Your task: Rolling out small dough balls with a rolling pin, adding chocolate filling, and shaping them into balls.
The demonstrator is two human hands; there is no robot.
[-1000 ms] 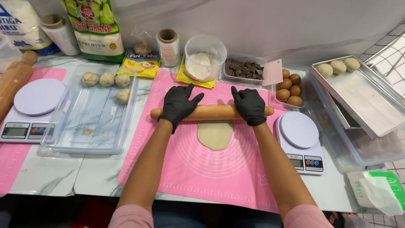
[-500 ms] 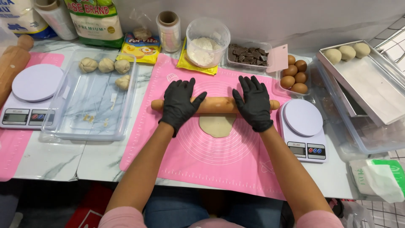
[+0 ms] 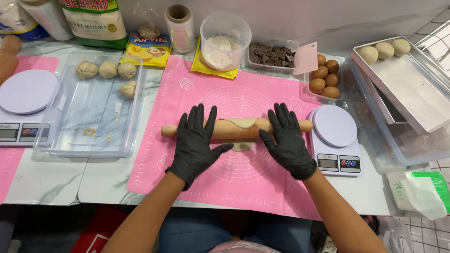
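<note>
Mid-frame, I'm rolling dough (image 3: pixel 240 122): left hand (image 3: pixel 196 140) and right hand (image 3: pixel 287 139) flat, fingers spread, on pin (image 3: pixel 236 128). Next stroke needs even pressure.

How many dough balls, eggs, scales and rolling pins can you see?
Dough balls in the clear tray: 4
Dough balls in the metal pan: 3
Eggs: 5
Kitchen scales: 2
Rolling pins: 2, one under both gloved hands, one at the far left edge
Total: 16
</note>
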